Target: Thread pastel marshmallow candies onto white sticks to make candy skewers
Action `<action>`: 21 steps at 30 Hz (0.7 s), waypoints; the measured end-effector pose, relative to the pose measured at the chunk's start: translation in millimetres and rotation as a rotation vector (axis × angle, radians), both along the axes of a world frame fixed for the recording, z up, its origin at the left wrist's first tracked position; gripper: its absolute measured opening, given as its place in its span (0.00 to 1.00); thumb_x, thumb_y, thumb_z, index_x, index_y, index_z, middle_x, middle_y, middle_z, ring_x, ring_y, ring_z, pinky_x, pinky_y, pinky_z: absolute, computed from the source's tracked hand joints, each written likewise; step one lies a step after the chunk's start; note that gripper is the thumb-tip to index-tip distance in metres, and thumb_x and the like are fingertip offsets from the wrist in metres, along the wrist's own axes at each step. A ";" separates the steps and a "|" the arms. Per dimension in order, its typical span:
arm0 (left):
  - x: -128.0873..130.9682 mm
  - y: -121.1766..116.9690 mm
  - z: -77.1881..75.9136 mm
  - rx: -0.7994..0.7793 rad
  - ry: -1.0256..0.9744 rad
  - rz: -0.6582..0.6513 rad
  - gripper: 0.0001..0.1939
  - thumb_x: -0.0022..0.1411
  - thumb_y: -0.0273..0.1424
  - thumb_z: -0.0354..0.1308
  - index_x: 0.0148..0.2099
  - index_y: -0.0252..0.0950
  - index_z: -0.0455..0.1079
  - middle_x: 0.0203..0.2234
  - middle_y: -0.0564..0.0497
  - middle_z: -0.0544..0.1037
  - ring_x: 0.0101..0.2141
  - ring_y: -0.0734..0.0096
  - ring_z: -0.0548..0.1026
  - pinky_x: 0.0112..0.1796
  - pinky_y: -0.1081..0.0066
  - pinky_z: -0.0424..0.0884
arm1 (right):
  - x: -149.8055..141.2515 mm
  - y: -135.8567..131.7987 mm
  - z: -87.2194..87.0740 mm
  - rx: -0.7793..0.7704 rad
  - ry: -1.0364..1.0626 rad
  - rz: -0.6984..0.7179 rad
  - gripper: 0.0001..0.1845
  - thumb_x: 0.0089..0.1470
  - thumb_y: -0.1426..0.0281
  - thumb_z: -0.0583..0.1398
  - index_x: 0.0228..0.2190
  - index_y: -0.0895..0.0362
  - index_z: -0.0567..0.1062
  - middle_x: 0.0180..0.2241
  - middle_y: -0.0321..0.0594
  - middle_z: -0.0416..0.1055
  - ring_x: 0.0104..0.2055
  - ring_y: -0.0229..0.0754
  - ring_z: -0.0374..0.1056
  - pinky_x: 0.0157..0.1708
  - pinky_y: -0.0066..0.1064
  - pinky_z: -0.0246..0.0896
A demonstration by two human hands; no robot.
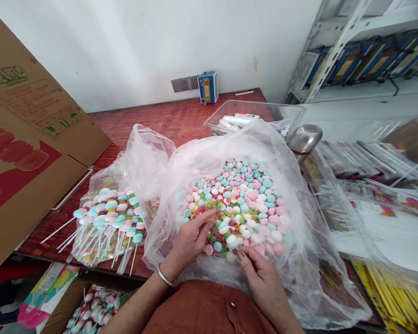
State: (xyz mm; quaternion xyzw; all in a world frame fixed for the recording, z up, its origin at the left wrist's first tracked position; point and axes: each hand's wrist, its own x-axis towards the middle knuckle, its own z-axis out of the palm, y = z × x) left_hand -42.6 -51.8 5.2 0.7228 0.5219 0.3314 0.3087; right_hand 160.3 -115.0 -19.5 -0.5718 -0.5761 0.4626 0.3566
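Note:
A big clear plastic bag [299,241] lies open in front of me, full of pastel pink, blue and white round candies [244,204] and small coloured ring candies. My left hand [193,236], with a silver bangle on the wrist, reaches into the bag with its fingers pinched among the ring candies. My right hand [259,273] rests at the bag's near edge, fingers curled as if round a thin stick I can barely make out. To the left lies a pile of finished candy sticks [107,218] on white stems.
A large cardboard box [28,139] leans at the left. A clear plastic tub [254,118] and a steel flask [303,139] stand behind the bag. Packaged items [379,185] fill the right side. More candy sticks [94,308] sit in a box below the red wooden table [160,120].

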 end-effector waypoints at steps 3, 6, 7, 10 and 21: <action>-2.6 4.4 -2.4 0.022 0.122 0.014 0.14 0.67 0.27 0.51 0.53 0.39 0.70 0.38 0.48 0.79 0.39 0.67 0.76 0.41 0.67 0.72 | 2.1 0.6 -1.1 -0.047 0.087 -0.038 0.20 0.62 0.57 0.54 0.38 0.57 0.79 0.25 0.37 0.74 0.28 0.42 0.68 0.26 0.27 0.61; -3.5 8.6 -7.1 0.106 0.392 -0.042 0.06 0.64 0.27 0.57 0.39 0.37 0.75 0.35 0.47 0.77 0.39 0.61 0.73 0.41 0.62 0.70 | 3.7 0.7 -3.1 -0.059 0.107 -0.050 0.20 0.62 0.56 0.54 0.39 0.56 0.79 0.22 0.37 0.72 0.27 0.42 0.68 0.25 0.27 0.61; -3.3 9.5 -8.7 0.123 0.450 -0.057 0.06 0.64 0.27 0.57 0.37 0.37 0.75 0.33 0.46 0.77 0.38 0.60 0.72 0.40 0.61 0.70 | 4.0 0.7 -3.3 -0.053 0.103 -0.052 0.20 0.62 0.56 0.54 0.39 0.56 0.80 0.22 0.36 0.71 0.26 0.43 0.68 0.25 0.28 0.62; -0.8 9.1 -11.5 0.133 0.461 -0.083 0.07 0.65 0.26 0.55 0.35 0.36 0.74 0.33 0.47 0.77 0.37 0.60 0.71 0.40 0.60 0.68 | 4.6 0.7 -1.4 -0.021 0.075 -0.053 0.21 0.61 0.56 0.54 0.38 0.56 0.80 0.23 0.37 0.72 0.27 0.43 0.68 0.26 0.28 0.63; 12.2 10.0 3.0 -0.514 -0.631 0.181 0.09 0.54 0.35 0.65 0.35 0.35 0.73 0.30 0.51 0.78 0.30 0.72 0.75 0.33 0.71 0.72 | 3.2 -1.3 5.4 0.037 -0.033 0.012 0.19 0.63 0.59 0.53 0.37 0.56 0.79 0.27 0.36 0.75 0.29 0.41 0.70 0.29 0.25 0.64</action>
